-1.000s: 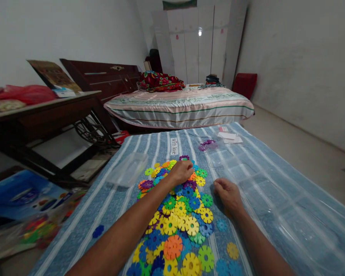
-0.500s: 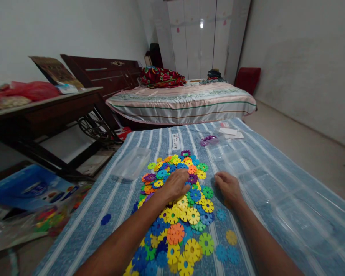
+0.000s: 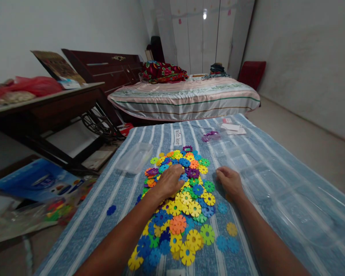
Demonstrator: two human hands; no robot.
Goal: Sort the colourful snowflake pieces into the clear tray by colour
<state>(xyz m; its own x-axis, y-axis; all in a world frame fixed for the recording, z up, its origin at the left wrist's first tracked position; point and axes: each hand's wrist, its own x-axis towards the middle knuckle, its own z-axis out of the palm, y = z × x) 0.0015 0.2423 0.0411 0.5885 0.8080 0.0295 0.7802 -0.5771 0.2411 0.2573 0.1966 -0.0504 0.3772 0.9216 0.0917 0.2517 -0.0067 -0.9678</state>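
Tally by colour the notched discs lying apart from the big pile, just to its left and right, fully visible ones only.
Dark blue disc: 1
Light blue discs: 3
Yellow disc: 1
Total: 5
The orange-yellow patch at the right hand is too hidden to count.

Legible Text: "With love"

The words "With love" stand in dark letters on a white patch of the blue striped cloth, turned sideways and running down toward the near side. The blue package low at left carries a logo with pale lettering too blurred to read.
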